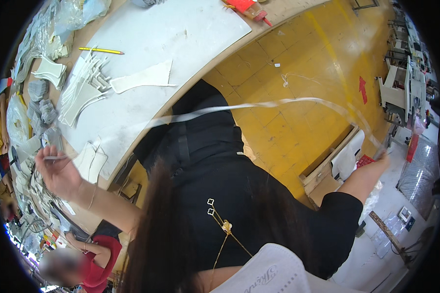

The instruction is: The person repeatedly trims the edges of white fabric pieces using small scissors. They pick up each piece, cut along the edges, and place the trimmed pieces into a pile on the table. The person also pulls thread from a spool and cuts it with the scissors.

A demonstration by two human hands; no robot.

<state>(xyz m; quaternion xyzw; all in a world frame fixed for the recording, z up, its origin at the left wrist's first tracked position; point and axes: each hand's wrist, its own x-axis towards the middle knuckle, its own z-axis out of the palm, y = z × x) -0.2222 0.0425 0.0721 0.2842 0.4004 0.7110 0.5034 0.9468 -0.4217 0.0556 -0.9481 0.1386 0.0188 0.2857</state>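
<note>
A long, thin white strip (259, 104) arcs through the air in front of my body, from side to side. At the far right my right hand (382, 157) is closed on one end of it, arm stretched out. Toward the left the strip blurs and fades over the table. My left hand (58, 173) is raised at the table's left side, fingers curled and closed on a narrow pale piece that looks like the same strip. Cut white pieces (94, 161) lie beside my left hand. One larger white piece (144, 78) rests flat on the white tabletop (200, 29).
Stacked white pieces (85, 85) and a yellow pencil (101, 50) lie on the table. Plastic bags (68, 22) and grey bundles (41, 105) crowd its left edge. A red bottle (247, 7) stands at the back. A wooden crate (330, 161) is at right. A person in red (102, 263) sits lower left.
</note>
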